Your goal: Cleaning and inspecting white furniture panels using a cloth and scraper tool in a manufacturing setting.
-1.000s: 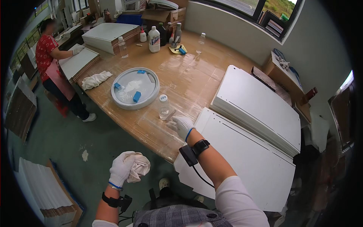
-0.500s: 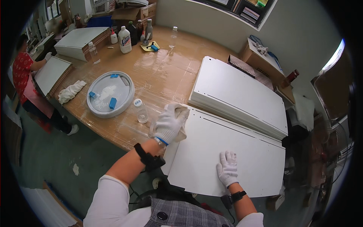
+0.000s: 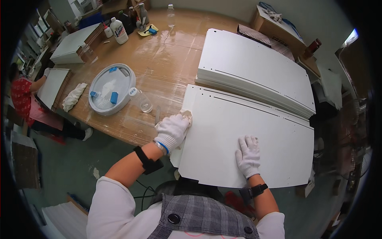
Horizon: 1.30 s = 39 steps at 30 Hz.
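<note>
A large white panel (image 3: 223, 147) with small holes and a long slot along its far side lies in front of me, on top of another white panel whose edge shows at the left. My left hand (image 3: 172, 129), in a white knit glove, is closed round a cream cloth (image 3: 186, 116) at the panel's left edge. The cloth is bunched and partly hidden under the fingers. My right hand (image 3: 248, 155), gloved too, lies flat on the panel's near right part with its fingers stretched out.
Behind the panel stands a stack of similar white panels (image 3: 254, 67). Left of it are a clear bottle (image 3: 142, 101), a round white lid with blue blocks (image 3: 95, 103) and a crumpled cloth (image 3: 74, 96). Bottles (image 3: 118, 31) stand farther back. A person in red (image 3: 23, 93) works at far left.
The view has shifted, so the table sits higher. My left hand has moved nearer along the panel's left edge with the cloth. My right hand stays flat on the panel.
</note>
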{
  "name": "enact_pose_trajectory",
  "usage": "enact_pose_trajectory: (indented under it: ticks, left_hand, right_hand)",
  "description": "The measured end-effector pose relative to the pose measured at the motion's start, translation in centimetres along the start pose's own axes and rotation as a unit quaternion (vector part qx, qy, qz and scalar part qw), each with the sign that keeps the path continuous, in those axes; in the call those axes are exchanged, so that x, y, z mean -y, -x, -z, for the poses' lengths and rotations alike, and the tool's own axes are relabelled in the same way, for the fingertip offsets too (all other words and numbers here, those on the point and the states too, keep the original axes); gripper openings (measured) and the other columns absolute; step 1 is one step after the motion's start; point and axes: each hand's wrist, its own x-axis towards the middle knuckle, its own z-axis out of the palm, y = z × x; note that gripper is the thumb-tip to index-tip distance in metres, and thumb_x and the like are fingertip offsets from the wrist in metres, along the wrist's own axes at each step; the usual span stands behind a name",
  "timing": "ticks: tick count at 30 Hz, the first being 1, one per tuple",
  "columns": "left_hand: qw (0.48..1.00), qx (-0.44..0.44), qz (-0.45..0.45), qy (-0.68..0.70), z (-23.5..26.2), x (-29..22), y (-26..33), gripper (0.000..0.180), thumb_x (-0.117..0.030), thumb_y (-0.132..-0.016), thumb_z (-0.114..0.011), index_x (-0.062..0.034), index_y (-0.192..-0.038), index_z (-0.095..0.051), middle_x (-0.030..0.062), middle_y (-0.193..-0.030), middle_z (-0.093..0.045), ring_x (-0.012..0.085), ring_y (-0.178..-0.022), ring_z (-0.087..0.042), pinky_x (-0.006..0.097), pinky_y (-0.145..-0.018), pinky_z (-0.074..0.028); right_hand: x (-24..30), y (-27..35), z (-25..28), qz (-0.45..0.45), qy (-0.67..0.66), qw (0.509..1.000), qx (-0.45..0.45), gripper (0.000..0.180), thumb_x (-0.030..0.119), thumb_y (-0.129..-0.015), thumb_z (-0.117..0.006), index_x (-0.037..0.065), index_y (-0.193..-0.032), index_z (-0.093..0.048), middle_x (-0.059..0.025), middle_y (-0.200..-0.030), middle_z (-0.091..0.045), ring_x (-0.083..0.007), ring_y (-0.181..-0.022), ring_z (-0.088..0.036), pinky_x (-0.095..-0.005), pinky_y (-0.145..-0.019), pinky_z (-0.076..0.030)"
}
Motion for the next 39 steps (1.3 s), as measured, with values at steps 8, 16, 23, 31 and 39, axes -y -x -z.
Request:
enact_pose_trajectory:
  ticks: [8,16,23,31,39]
  left_hand:
    - [0.949,0.299,-0.053,-0.091,-0.1,2.1,19.1,0.023,-0.037,-0.085,-0.056,-0.0227,-0.098,-0.066,0.0093,-0.087,-0.059,0.0276,-0.086,-0.062,0.049,-0.072,-0.045]
    - [0.917,0.011,0.156,0.368,7.0,5.8,19.6,0.024,-0.013,-0.082,-0.059,-0.0123,-0.104,-0.069,0.0084,-0.093,-0.065,0.0256,-0.085,-0.065,0.031,-0.078,-0.052]
    - [0.811,-0.116,-0.038,0.573,9.8,-1.2,12.6,0.050,-0.014,-0.093,-0.048,0.0010,-0.139,-0.036,0.0192,-0.127,-0.052,0.0242,-0.116,-0.052,0.033,-0.097,-0.043]
    - [0.792,-0.059,0.135,0.593,3.0,-0.8,13.4,0.046,-0.023,-0.089,-0.060,-0.0033,-0.128,-0.048,0.0148,-0.113,-0.061,0.0197,-0.097,-0.063,0.032,-0.084,-0.050]
    - [0.802,0.208,0.249,0.501,-3.3,-0.3,16.3,0.037,-0.031,-0.095,-0.053,0.0020,-0.109,-0.060,0.0074,-0.091,-0.066,0.0128,-0.077,-0.063,0.027,-0.071,-0.053]
  right_hand:
    - [0.1,0.1,0.1,0.013,0.020,1.000,-0.005,0.055,0.026,-0.080,-0.061,0.008,-0.130,-0.051,-0.0182,-0.135,-0.044,-0.0379,-0.130,-0.034,-0.0493,-0.113,-0.021]
    - [2.2,-1.8,2.2,-0.080,-0.011,0.991,0.109,0.053,0.027,-0.080,-0.063,0.005,-0.127,-0.053,-0.0180,-0.135,-0.044,-0.0389,-0.128,-0.035,-0.0476,-0.111,-0.026]
    - [17.5,-3.0,8.8,0.193,-0.405,0.894,-0.010,0.094,0.026,-0.068,-0.080,0.008,-0.145,-0.029,-0.0285,-0.145,-0.024,-0.0436,-0.132,-0.032,-0.0462,-0.107,-0.033]
    - [4.4,-4.9,7.4,-0.151,-0.786,0.598,-0.046,0.058,-0.010,-0.085,-0.051,0.005,-0.139,-0.034,-0.0101,-0.118,-0.056,-0.0187,-0.106,-0.058,-0.0301,-0.093,-0.050]
    - [1.7,-11.0,-0.8,-0.195,0.006,0.981,0.014,0.067,0.033,-0.076,-0.067,0.014,-0.136,-0.044,-0.0117,-0.131,-0.051,-0.0317,-0.122,-0.045,-0.0388,-0.104,-0.037]
